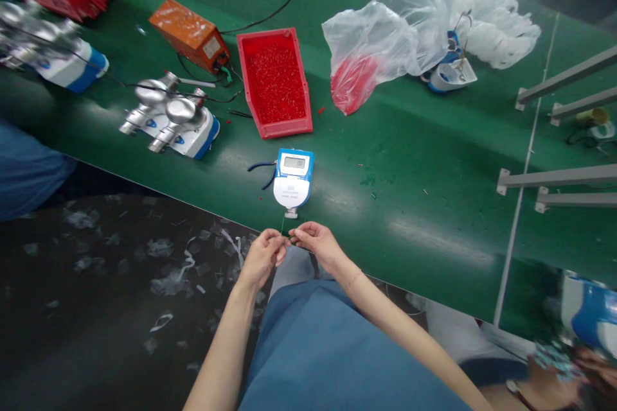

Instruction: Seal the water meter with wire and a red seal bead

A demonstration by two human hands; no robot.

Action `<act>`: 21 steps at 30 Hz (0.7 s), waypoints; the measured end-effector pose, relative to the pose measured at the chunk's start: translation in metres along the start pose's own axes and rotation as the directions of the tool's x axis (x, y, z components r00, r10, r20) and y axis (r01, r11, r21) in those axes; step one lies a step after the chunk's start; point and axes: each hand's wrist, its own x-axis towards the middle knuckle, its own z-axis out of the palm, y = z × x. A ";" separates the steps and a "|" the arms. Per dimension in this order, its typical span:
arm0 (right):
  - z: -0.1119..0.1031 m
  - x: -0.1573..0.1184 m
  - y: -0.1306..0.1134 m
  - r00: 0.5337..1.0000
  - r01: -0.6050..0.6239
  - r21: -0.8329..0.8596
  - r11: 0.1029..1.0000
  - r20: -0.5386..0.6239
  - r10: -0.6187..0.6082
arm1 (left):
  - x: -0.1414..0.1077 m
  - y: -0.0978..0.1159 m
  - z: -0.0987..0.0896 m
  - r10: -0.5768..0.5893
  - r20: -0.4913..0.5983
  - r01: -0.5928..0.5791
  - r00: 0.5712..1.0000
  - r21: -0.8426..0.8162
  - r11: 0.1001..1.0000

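At the table's near edge, my left hand (264,255) and my right hand (319,243) meet fingertip to fingertip. Both pinch a thin green wire (282,225), which rises toward the metal fitting (291,212) of a blue-and-white water meter (293,196). Whether the wire passes through that fitting is too small to tell. The meter lies flat just beyond my fingers, its grey display facing up. Dark-handled pliers (268,170) rest against its left side, their jaws partly hidden.
Beyond the meter stands a red bin (308,123) of small red pieces. Left of it are an orange box (186,32) with cables and more meters (180,122). Plastic bags (400,32) lie at back right; metal bars (559,176) jut in at right. Another person's hand (554,379) shows lower right.
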 end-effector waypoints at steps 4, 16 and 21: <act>0.004 0.004 -0.001 0.982 0.140 -0.191 0.972 -0.098 -0.160 | 0.001 -0.004 0.001 -0.013 -0.018 0.011 1.000 -0.120 0.993; 0.010 0.001 -0.005 0.963 0.188 -0.410 0.892 -0.099 -0.249 | 0.004 -0.010 -0.005 0.004 -0.106 -0.010 0.994 -0.058 0.998; 0.011 0.000 -0.006 0.963 0.183 -0.429 0.884 -0.101 -0.249 | 0.004 -0.009 -0.003 0.005 -0.136 -0.010 0.991 -0.032 0.999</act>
